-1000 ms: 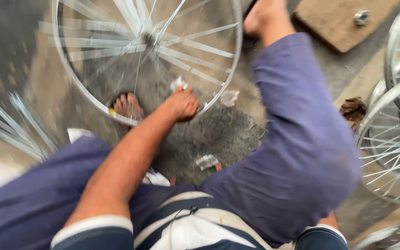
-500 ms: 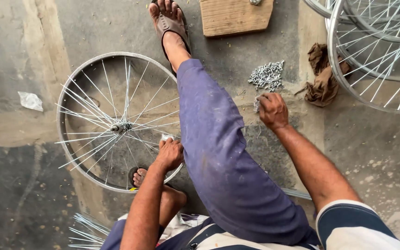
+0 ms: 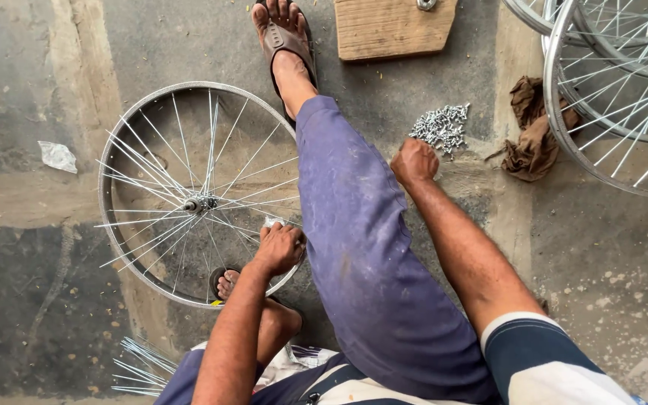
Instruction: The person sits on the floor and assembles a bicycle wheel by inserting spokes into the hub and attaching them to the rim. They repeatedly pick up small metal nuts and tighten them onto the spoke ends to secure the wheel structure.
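Wheel flat on the floor, left of the outstretched leg. Left hand on the near right part of the rim, beside the leg; bare foot just inside the rim, below that hand. Right hand right of the leg, just before the pile of small metal parts. Rag right of the pile. Further wheels at far right. Wooden board beyond the pile, right of the sandalled foot. Loose spokes on the floor near the wheel's near edge. Scrap of paper left of the wheel.

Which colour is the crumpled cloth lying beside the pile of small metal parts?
Brown cloth, head view.
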